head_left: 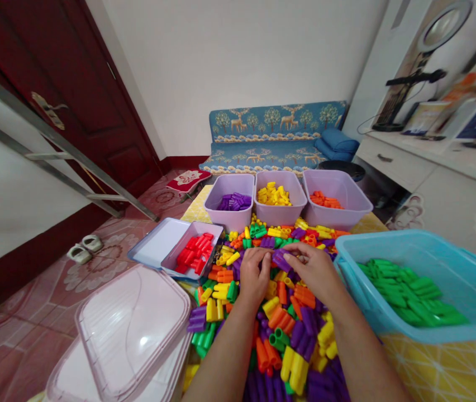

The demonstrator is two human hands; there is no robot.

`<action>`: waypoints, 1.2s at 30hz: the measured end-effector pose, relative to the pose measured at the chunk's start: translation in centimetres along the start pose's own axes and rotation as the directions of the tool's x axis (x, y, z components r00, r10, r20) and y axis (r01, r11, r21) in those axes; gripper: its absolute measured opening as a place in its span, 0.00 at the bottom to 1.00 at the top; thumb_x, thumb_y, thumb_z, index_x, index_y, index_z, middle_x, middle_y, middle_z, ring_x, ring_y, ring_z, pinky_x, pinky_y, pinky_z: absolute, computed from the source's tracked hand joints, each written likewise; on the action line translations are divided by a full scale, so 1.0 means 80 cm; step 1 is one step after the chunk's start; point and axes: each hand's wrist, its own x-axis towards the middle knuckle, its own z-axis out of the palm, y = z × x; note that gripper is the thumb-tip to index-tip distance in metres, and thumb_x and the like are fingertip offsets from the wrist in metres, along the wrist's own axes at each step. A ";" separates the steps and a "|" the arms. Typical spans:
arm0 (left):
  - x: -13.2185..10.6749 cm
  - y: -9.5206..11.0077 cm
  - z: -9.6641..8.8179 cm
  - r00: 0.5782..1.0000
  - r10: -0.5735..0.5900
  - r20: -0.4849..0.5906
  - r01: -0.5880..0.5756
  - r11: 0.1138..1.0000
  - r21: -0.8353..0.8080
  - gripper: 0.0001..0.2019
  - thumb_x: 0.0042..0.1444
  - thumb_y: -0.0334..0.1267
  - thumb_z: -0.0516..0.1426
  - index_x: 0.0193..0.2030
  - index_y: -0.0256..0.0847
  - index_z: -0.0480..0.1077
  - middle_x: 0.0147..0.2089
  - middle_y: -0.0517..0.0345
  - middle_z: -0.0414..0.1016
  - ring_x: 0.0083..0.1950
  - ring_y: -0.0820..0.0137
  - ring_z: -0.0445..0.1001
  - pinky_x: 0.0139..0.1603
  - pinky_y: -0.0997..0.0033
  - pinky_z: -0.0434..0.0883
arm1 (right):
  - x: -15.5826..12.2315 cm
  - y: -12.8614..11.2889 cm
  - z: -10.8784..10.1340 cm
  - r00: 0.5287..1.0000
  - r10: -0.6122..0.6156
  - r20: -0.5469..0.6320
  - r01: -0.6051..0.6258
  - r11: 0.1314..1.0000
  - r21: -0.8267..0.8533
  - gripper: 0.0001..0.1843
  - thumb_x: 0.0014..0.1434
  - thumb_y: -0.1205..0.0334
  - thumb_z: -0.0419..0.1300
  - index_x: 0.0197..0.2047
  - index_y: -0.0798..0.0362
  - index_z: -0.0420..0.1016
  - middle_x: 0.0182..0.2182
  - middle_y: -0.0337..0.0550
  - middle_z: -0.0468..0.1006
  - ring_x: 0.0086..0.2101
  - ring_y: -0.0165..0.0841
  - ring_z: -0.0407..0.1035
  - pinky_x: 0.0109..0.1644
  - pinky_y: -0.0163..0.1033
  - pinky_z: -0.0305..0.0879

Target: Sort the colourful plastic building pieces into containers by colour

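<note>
Over a heap of plastic tube-shaped building blocks, my right hand (pixel 313 269) has its thumb and fingers closed on a purple block (pixel 280 259). Just left of it, my left hand (pixel 255 274) is closed, thumb against fingers; what it grips, if anything, is hidden. Purple, yellow, orange and green blocks lie mixed beneath both hands, among them an orange block (pixel 282 319) and a yellow block (pixel 294 369). At the back, lilac bins hold purple blocks (pixel 234 202), yellow blocks (pixel 274 195) and orange blocks (pixel 325 200), each colour apart.
A blue tub (pixel 431 240) of green blocks stands at right. At left are an open tin (pixel 169 262) with red blocks and stacked clear lids (pixel 133 329). Beyond the table are a patterned sofa (pixel 263 153), a ladder (pixel 53 145) and a white cabinet (pixel 431 178).
</note>
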 end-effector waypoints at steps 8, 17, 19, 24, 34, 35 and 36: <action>-0.002 -0.013 0.005 1.000 -0.007 0.007 0.007 0.998 0.058 0.09 0.56 0.28 0.54 0.37 0.39 0.75 0.37 0.54 0.78 0.42 0.66 0.71 0.45 0.65 0.67 | 0.082 -0.067 0.015 0.988 -0.148 -0.039 0.152 0.935 0.319 0.13 0.49 0.65 0.60 0.40 0.53 0.76 0.39 0.45 0.80 0.34 0.34 0.75 0.39 0.40 0.72; -0.002 -0.014 0.006 1.000 -0.027 -0.002 0.027 0.998 0.063 0.10 0.57 0.28 0.53 0.38 0.38 0.76 0.37 0.54 0.79 0.41 0.66 0.72 0.45 0.66 0.67 | 0.129 -0.041 0.068 0.969 -0.203 0.144 0.243 0.894 -0.377 0.21 0.52 0.77 0.52 0.45 0.53 0.77 0.43 0.45 0.80 0.46 0.36 0.72 0.53 0.42 0.66; -0.002 -0.014 0.005 1.000 -0.026 0.000 0.026 0.997 0.073 0.10 0.56 0.28 0.53 0.38 0.38 0.75 0.36 0.54 0.79 0.40 0.66 0.71 0.43 0.67 0.67 | 0.130 -0.029 0.076 0.955 -0.194 0.224 0.275 0.860 -0.429 0.24 0.49 0.79 0.54 0.46 0.52 0.77 0.45 0.47 0.79 0.48 0.40 0.70 0.55 0.44 0.63; -0.001 -0.011 0.004 0.999 -0.018 0.028 0.015 0.991 0.129 0.08 0.55 0.27 0.53 0.32 0.37 0.74 0.32 0.54 0.77 0.37 0.67 0.70 0.40 0.68 0.65 | 0.126 -0.015 0.086 0.909 -0.159 0.385 0.359 0.769 -0.530 0.31 0.48 0.78 0.55 0.53 0.44 0.73 0.49 0.48 0.75 0.51 0.44 0.65 0.52 0.46 0.63; -0.002 -0.013 0.005 0.999 -0.039 0.021 0.038 0.997 0.071 0.10 0.54 0.26 0.53 0.35 0.40 0.75 0.35 0.55 0.78 0.39 0.66 0.72 0.43 0.66 0.67 | 0.098 -0.012 0.041 0.949 -0.047 0.312 0.236 0.764 -0.601 0.16 0.50 0.66 0.57 0.44 0.53 0.75 0.39 0.49 0.79 0.40 0.41 0.72 0.42 0.40 0.64; -0.003 -0.013 0.005 0.999 -0.054 -0.008 0.054 0.998 0.044 0.09 0.55 0.27 0.53 0.36 0.39 0.74 0.35 0.54 0.78 0.40 0.66 0.73 0.43 0.66 0.67 | 0.090 -0.007 0.035 0.968 -0.043 0.248 0.184 0.792 -0.582 0.16 0.52 0.67 0.55 0.45 0.55 0.74 0.39 0.50 0.79 0.40 0.40 0.72 0.42 0.40 0.64; -0.003 -0.012 0.005 0.997 -0.070 -0.041 0.070 0.998 0.005 0.09 0.56 0.28 0.52 0.37 0.39 0.74 0.37 0.54 0.77 0.40 0.66 0.73 0.44 0.66 0.67 | 0.080 -0.002 0.030 0.983 -0.041 0.177 0.131 0.836 -0.532 0.16 0.54 0.67 0.53 0.45 0.55 0.73 0.38 0.49 0.79 0.39 0.39 0.72 0.42 0.39 0.64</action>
